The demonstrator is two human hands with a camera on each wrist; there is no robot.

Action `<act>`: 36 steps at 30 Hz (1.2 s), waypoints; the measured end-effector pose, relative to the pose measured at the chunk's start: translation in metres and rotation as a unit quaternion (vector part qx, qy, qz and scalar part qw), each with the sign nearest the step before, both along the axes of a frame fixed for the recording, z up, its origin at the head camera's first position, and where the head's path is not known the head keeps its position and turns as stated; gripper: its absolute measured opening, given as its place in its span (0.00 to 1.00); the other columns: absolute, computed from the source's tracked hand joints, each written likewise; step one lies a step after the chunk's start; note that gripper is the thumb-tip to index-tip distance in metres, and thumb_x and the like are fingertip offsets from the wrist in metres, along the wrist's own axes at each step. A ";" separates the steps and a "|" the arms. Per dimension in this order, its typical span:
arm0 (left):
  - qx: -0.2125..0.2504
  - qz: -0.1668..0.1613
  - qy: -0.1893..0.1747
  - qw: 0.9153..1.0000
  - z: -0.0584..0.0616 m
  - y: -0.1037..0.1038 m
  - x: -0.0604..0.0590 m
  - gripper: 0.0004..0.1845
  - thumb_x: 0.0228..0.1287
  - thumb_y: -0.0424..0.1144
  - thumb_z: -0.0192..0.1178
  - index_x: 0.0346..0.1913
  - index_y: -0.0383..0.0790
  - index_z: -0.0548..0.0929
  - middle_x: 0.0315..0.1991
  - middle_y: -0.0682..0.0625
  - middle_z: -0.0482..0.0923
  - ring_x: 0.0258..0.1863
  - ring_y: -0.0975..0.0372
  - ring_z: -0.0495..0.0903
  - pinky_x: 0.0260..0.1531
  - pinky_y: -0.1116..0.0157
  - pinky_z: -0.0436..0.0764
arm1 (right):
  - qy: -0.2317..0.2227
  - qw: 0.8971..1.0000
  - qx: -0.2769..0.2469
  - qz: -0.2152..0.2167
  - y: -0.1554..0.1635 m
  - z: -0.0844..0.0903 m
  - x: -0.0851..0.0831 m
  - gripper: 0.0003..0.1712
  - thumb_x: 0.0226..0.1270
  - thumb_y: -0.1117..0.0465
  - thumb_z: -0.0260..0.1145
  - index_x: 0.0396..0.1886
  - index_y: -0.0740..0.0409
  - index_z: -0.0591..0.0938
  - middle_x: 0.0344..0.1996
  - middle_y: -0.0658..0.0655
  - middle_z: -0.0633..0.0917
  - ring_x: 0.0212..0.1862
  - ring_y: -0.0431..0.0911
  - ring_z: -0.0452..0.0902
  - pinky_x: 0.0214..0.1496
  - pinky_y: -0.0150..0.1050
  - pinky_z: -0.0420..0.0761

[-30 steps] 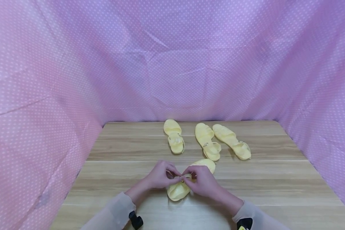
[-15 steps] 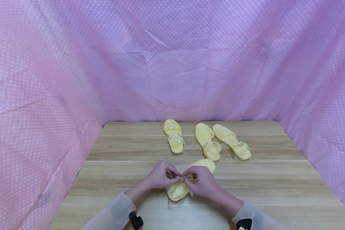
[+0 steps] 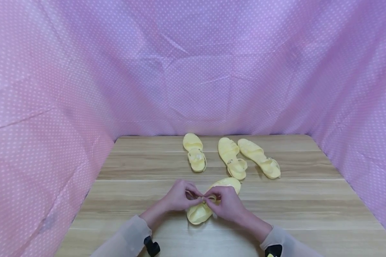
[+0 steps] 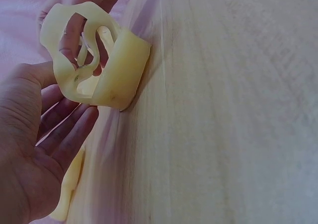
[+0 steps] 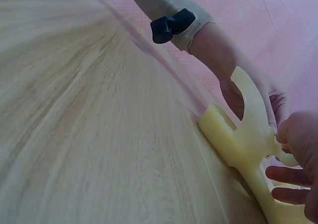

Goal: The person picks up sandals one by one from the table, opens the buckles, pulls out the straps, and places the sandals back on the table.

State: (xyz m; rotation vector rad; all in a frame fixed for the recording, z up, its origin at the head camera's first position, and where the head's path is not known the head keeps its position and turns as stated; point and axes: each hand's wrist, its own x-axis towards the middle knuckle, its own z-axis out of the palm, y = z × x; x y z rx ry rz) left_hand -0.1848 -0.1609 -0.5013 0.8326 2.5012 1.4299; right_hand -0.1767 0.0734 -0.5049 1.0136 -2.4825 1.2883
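- Fingertips of the left hand [image 3: 179,197] and right hand [image 3: 226,204] meet over the strap [image 4: 82,60] of a pale yellow sandal [image 3: 202,210], thumbs and forefingers pinching the strap at its small metal buckle; the other fingers of the left hand lie loosely extended in the left wrist view.
- The sandal lies on the wooden table [image 3: 308,200] at the near edge, about 6 o'clock from the table's centre, its heel pointing toward 1 o'clock and its toe end toward the person.
- Against the frames a second and half a second back, the hands and sandal sit in almost the same place; only the right fingers have shifted slightly on the strap.
- The sandal is soft, smooth moulded plastic or rubber, its looped straps bent into open curves and its sole thick-edged in the right wrist view.
- Three matching sandals [image 3: 231,157] lie well apart from the hands at 12 to 1 o'clock, one alone on the left, two side by side on the right.
- The table shows a light wood grain in long planks; pink cloth [image 3: 193,71] with white dots, creased, walls it on three sides.
- Sheer pale sleeves [image 3: 128,237] cover both forearms.
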 end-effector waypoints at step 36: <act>-0.014 0.086 0.127 0.988 0.003 0.001 0.003 0.41 0.49 0.40 0.83 0.68 0.35 0.79 0.46 0.41 0.82 0.43 0.56 0.83 0.46 0.62 0.88 | 0.014 0.999 -0.031 -0.008 -0.008 0.009 -0.008 0.12 0.62 0.72 0.76 0.45 0.59 0.89 0.39 0.53 0.91 0.37 0.38 0.86 0.40 0.32 0.90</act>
